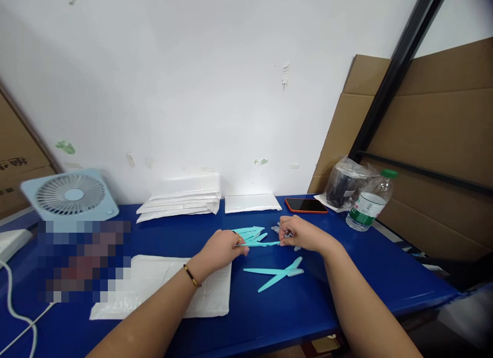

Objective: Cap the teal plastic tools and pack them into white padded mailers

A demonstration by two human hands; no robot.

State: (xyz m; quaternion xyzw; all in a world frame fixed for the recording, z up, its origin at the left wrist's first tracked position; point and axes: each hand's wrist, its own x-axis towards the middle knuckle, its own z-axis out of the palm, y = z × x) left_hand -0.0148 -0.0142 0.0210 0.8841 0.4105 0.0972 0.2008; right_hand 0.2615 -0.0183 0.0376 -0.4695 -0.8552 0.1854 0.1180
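Above the blue table, a turquoise eyebrow razor (265, 244) stretches between my two hands. My left hand (225, 249) has its fingers closed on the handle end. At the other end, the fingertips of my right hand (300, 232) pinch the razor's head, which they mostly hide. Behind my left hand lies a loose pile of similar turquoise razors (252, 230), partly covered by it. Nearer the front edge, two crossed razors (272, 272) lie on the table. Small clear pieces, perhaps blade caps (297, 248), are scattered around my right hand.
A white padded mailer (162, 281) lies under my left forearm. Against the wall are a stack of mailers (181, 199), another white packet (252, 203) and a phone (306, 205). A water bottle (370, 204) and bagged dark cup (342, 183) stand right; a fan (71, 193) stands left.
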